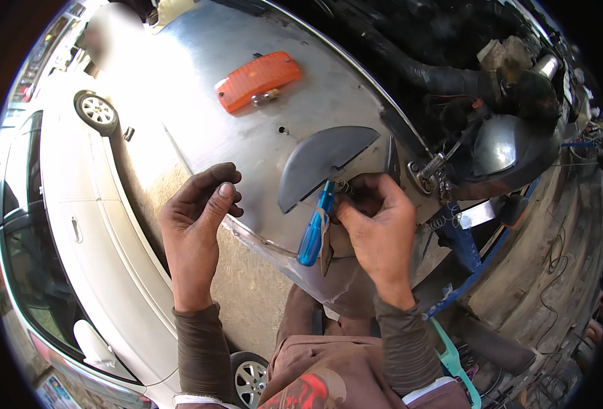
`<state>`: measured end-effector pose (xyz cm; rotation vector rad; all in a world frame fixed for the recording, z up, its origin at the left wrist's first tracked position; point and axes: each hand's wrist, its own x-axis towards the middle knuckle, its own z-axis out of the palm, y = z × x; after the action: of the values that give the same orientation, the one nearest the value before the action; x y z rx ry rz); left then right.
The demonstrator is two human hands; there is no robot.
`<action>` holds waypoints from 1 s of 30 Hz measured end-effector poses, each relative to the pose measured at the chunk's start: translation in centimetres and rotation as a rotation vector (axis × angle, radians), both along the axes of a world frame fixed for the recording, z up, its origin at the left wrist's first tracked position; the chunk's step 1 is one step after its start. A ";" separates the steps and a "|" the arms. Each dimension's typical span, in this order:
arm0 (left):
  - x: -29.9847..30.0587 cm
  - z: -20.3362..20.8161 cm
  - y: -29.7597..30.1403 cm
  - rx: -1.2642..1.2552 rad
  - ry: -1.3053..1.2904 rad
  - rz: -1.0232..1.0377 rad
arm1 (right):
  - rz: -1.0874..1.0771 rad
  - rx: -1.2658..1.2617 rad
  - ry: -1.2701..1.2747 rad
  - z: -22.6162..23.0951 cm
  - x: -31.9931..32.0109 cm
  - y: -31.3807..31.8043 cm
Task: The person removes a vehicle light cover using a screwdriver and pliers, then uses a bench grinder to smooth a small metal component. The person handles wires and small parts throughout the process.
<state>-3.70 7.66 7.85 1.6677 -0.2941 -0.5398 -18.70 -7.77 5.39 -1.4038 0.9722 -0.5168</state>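
My left hand [196,228] is raised over the near left edge of a grey metal panel [247,146]. Its fingers curl loosely, the thumb stands apart, and nothing shows between them. My right hand [380,225] is closed in a pinch, with a thin coiled wire [343,185] at its fingertips. Right beside those fingers is a blue-handled screwdriver [314,235]; whether they touch it I cannot tell. A dark grey half-round plate [322,160] lies on the panel just beyond. Farther back rest an orange lamp lens [257,80] and a small glass bulb [265,98].
A white car [104,252] stands at the left. Along the right is an open engine bay with a dark hose [445,78] and a metal hinge [428,172]. A blue metal bar [462,290] and a turquoise frame [455,354] are at the lower right.
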 end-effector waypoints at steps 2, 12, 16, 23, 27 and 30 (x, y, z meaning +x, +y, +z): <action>-0.3 -0.6 -1.3 -0.007 0.002 -0.015 | -0.098 0.124 -0.124 -0.7 0.0 0.6; -0.6 -2.0 -4.3 0.071 0.003 -0.072 | -0.142 0.106 -0.407 -1.9 0.1 1.2; -0.5 -2.3 -4.5 0.053 0.021 -0.068 | -0.114 0.132 -0.339 -1.9 -0.3 1.5; -0.6 -2.2 -4.7 0.051 0.008 -0.051 | -0.100 0.066 -0.348 -2.5 -0.5 1.5; -0.4 -2.3 -4.6 0.047 0.031 -0.041 | -0.101 0.129 -0.361 -2.4 -0.6 1.6; -0.3 -2.4 -4.4 0.021 0.042 -0.049 | -0.126 0.233 -0.382 -2.2 -0.7 1.5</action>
<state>-4.02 3.26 5.47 1.6708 -0.3005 -0.6157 -19.40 -6.23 3.22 -0.9933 0.7830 -0.7118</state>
